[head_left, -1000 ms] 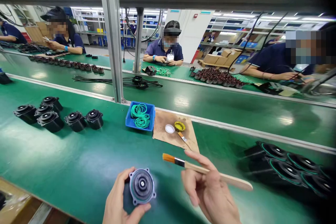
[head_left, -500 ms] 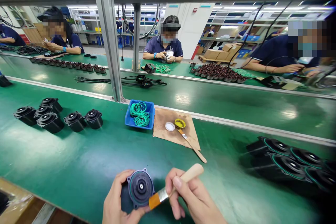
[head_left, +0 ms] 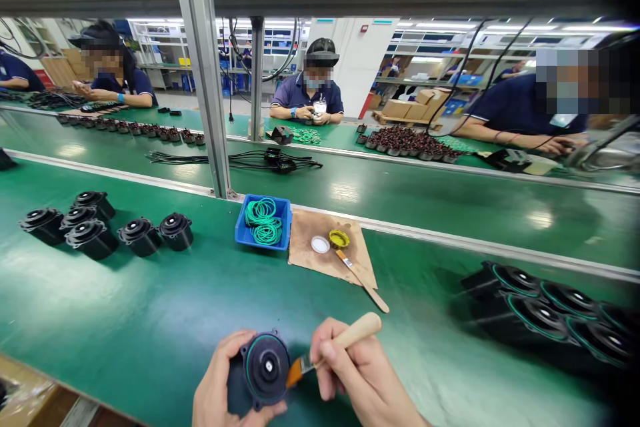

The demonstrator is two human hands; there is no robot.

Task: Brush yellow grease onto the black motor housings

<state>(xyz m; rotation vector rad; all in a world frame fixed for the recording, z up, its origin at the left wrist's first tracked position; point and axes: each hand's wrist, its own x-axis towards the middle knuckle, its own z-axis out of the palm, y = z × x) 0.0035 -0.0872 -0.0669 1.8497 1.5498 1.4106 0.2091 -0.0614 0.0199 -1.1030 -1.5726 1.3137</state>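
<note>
My left hand [head_left: 220, 383] is wrapped round a black round housing [head_left: 267, 367], whose top faces me and shows a green ring along its rim. In my right hand [head_left: 345, 367] is a brush [head_left: 357, 331] with a pale wooden handle, pinched near its metal band. Its orange bristles touch the right edge of the housing. Beyond my hands, a second brush [head_left: 369, 290] lies partly on a stained brown cardboard sheet [head_left: 305, 255], near a yellow cup [head_left: 339, 238] and a white round lid [head_left: 320, 244]. A blue bin [head_left: 240, 233] beside the sheet holds green rings [head_left: 267, 233].
Several black housings [head_left: 93, 238] stand at the left. More housings with green rings [head_left: 543, 317] stand at the right. A metal post [head_left: 200, 73] rises behind the bin. Across the bench, people [head_left: 307, 97] work near piles of small parts [head_left: 410, 143].
The housing is turned a little in my left hand, and the brush has shifted slightly up along its right edge. The bristles are now more bent and narrower in view. The camera view has shifted slightly.
</note>
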